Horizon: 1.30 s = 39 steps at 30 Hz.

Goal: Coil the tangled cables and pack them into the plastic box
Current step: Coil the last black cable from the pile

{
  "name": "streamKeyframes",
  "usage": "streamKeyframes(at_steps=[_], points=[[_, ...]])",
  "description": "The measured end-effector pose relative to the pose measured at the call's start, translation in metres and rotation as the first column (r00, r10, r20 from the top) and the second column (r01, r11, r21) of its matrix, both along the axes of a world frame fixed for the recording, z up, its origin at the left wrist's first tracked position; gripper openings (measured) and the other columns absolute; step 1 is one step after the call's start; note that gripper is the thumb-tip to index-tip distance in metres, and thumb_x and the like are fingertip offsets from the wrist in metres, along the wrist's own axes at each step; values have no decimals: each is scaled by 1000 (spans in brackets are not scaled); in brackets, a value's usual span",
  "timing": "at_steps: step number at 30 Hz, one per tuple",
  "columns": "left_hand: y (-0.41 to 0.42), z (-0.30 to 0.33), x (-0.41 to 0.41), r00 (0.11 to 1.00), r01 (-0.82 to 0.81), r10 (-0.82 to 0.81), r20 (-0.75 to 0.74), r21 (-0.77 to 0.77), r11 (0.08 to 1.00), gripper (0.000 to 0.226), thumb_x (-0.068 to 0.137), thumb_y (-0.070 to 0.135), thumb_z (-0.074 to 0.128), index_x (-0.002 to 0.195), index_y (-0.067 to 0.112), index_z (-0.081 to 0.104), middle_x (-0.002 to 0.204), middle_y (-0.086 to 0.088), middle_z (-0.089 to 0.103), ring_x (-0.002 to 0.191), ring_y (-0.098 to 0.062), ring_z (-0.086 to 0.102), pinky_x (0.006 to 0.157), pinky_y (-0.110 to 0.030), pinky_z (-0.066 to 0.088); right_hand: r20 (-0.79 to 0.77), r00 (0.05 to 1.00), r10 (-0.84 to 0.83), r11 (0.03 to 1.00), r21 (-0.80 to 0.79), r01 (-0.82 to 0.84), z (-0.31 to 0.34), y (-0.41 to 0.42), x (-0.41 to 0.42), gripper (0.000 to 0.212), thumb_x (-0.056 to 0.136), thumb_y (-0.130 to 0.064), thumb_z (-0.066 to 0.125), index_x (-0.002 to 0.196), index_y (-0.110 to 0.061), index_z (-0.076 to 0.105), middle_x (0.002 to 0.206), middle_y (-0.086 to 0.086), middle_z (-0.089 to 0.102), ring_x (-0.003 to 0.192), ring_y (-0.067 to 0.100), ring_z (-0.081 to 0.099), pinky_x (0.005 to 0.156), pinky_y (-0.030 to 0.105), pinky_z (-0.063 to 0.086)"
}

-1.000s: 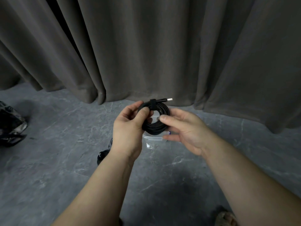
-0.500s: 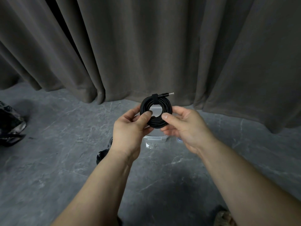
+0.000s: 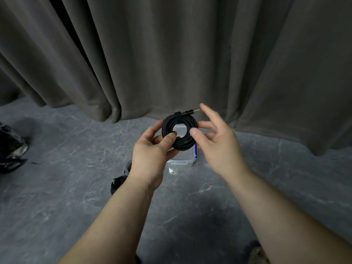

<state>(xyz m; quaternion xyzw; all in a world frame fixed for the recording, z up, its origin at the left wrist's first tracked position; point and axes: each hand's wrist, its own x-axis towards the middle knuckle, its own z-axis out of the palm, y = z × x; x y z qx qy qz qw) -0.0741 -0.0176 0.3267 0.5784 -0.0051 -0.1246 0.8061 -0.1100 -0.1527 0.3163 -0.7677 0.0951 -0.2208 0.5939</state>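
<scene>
1. Between your hands, lifted above the floor, the coiled black cable (image 3: 179, 134) stands on edge facing you, strap (image 3: 177, 115) on top, plug pointing right.
2. Your left hand (image 3: 152, 151) has the grip: thumb through the hole, fingers behind, pinching the lower left arc.
3. Your right hand (image 3: 215, 141) is spread, only its thumb touching the coil's right side.
4. The plastic box (image 3: 182, 159) sits on the floor directly below and behind the coil, so the left hand likely lowers it straight in.

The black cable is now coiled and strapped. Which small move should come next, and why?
Probably lower the coiled cable into the plastic box beneath it. A strap binds the coil, the left hand grips it, and the right hand is opening beside it.
</scene>
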Motion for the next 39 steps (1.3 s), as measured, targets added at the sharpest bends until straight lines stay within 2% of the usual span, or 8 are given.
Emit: streamKeyframes(at_steps=[6, 11, 14, 16, 18, 21, 32, 39], points=[[0, -1, 0, 1000, 16, -16, -15, -4, 1000, 30, 90, 1, 62, 113, 21, 64, 87, -9, 73, 83, -21, 70, 78, -32, 58, 26, 999, -37, 996, -83, 39, -4, 1, -1, 59, 85, -17, 69, 131, -48, 47, 110, -16, 63, 72, 14, 69, 77, 38, 58], [3, -4, 1, 997, -7, 3, -73, -49, 999, 29, 90, 2, 60, 116, 13, 65, 82, -7, 72, 79, -21, 69, 79, -35, 57, 67, 997, -32, 998, -51, 35, -5, 3, 0, 46, 84, -13, 70, 103, -51, 53, 96, -20, 66, 71, 6, 66, 75, 34, 58], [3, -4, 3, 998, -19, 14, -62, -81, 997, 30, 90, 1, 59, 118, 13, 64, 84, -7, 71, 83, -22, 69, 80, -34, 59, 9, 1000, 17, 998, 61, -18, -10, 6, 2, 51, 84, -20, 71, 118, -51, 49, 102, -12, 68, 83, 5, 68, 79, 29, 55], [3, -5, 4, 999, -8, 3, -53, -96, 995, 31, 91, 0, 58, 119, 14, 62, 84, -5, 71, 86, -21, 69, 79, -32, 59, -59, 997, 48, 987, 155, -38, -13, 8, 5, 49, 84, -21, 70, 127, -34, 51, 99, -4, 72, 86, 9, 70, 80, 34, 56], [4, -8, 3, 998, 7, -12, -54, -90, 996, 32, 91, -1, 58, 120, 12, 61, 85, -3, 73, 88, -21, 70, 79, -31, 58, -71, 996, 56, 973, 227, -39, -12, 8, 6, 26, 86, -11, 68, 108, -24, 63, 84, -3, 75, 75, 6, 70, 69, 26, 55], [6, -9, 2, 998, 8, -14, -64, -87, 996, 25, 90, -3, 58, 111, 10, 64, 82, -5, 73, 80, -17, 72, 75, -27, 59, -49, 997, 58, 953, 300, -41, -11, 9, 8, 22, 86, -5, 67, 90, -26, 64, 71, -7, 73, 65, 5, 67, 58, 19, 50], [44, -19, 15, 988, -19, 25, -155, 45, 999, 26, 94, 8, 57, 116, 20, 63, 108, -6, 72, 95, -19, 67, 70, -28, 51, -166, 965, 201, 880, 463, -104, -22, 41, 23, 39, 91, -3, 60, 128, -14, 55, 102, 4, 69, 92, 17, 68, 77, 27, 55], [95, -41, 42, 971, -66, 121, -208, 254, 965, 12, 91, 8, 63, 97, 17, 69, 83, -1, 71, 80, -16, 61, 68, -25, 44, -263, 943, 206, 896, 439, -74, -51, 89, 46, 20, 86, -4, 67, 87, -21, 57, 81, -3, 66, 68, 10, 61, 63, 23, 49]])
